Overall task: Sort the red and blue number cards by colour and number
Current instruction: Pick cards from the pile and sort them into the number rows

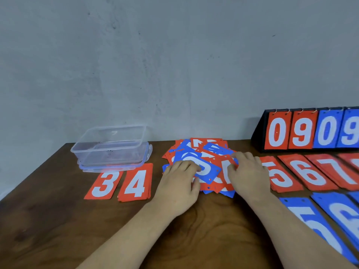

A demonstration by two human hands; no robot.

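Observation:
A mixed heap of red and blue number cards (202, 152) lies in the middle of the table. My left hand (179, 183) rests on its left side, fingers touching a blue card (206, 170) on top. My right hand (247, 172) lies on the heap's right side, fingers bent over a red card (226, 167). Left of the heap sit a red 3 pile (104, 184) and a red 4 pile (136, 183). To the right lie the red 5 pile (281, 176), red 6 pile (308, 172) and red 7 pile (336, 169). Blue piles (318, 224) lie at the near right.
A clear plastic box (111, 146) stands on its lid behind the 3 and 4 piles. A black flip scoreboard (310, 130) showing 0 9 0 9 stands at the back right against the grey wall. The wooden table (48, 220) has bare surface at the near left.

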